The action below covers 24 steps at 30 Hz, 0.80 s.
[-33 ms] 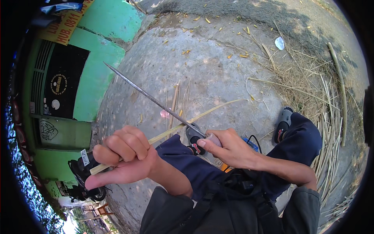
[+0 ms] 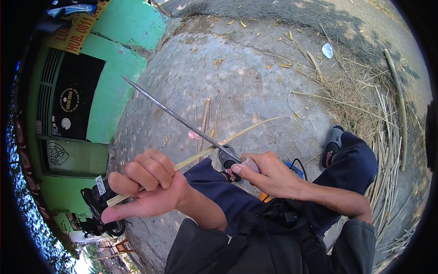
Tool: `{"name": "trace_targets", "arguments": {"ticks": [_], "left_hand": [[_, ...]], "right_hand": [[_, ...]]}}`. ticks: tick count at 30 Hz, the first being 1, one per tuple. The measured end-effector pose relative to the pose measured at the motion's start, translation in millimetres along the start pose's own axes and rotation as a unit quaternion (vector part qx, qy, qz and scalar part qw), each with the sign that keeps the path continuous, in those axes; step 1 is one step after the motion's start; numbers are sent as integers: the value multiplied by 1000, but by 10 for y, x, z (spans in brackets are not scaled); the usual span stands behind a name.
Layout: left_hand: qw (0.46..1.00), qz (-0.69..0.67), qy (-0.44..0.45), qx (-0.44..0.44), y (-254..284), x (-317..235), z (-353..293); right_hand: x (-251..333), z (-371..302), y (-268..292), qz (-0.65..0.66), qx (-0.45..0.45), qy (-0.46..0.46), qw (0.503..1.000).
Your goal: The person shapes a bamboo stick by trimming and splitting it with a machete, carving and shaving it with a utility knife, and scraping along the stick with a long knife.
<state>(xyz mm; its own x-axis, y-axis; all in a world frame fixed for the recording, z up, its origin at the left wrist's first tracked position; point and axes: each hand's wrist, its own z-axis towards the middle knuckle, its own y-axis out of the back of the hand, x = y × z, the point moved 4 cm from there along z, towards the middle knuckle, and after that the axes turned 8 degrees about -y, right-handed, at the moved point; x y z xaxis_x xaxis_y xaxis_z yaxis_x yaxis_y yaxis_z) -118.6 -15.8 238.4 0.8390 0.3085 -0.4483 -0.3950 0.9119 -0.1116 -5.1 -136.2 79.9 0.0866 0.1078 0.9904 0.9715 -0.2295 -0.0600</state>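
Observation:
My left hand (image 2: pixel 153 185) is closed around a thin, pale bamboo strip (image 2: pixel 251 127), whose short end pokes out beside the thumb. The rest of the strip runs up and to the right, bending slightly toward its far tip. In my right hand (image 2: pixel 278 176) is the pale handle of a long, narrow knife (image 2: pixel 175 116). Its dark blade slants away to the upper left, the pointed tip far out over the ground. Blade and strip cross between my hands, above my left shoe (image 2: pixel 226 157); the blade appears to touch the strip there.
Several loose bamboo strips (image 2: pixel 382 150) lie in a bundle at the right, beside a thick pole (image 2: pixel 396 100) and dry shavings (image 2: pixel 351 82). A few thin sticks (image 2: pixel 205 121) rest on the concrete ahead. A blue object (image 2: pixel 294 170) sits behind my right hand. A green wall (image 2: pixel 116 86) stands left.

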Motion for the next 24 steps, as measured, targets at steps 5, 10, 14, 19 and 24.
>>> {"name": "trace_targets", "arguments": {"ticks": [5, 10, 14, 19, 24], "left_hand": [[988, 63, -55, -128, -1, -130, -117], [984, 72, -47, -157, 50, -239, -226], [979, 93, -21, -181, 82, -306, -277], [970, 129, -2, -208, 98, -345, -317], [968, 120, 9, -220, 83, -316, -336]], "right_hand": [[-17, -45, 6, -12, 40, -27, 999], [-56, -126, -20, -9, 83, -64, 994], [-41, -138, -47, -35, 88, -39, 995], [5, -134, -107, -43, 98, -33, 994], [-269, -109, -184, -28, 91, -73, 993]]}}
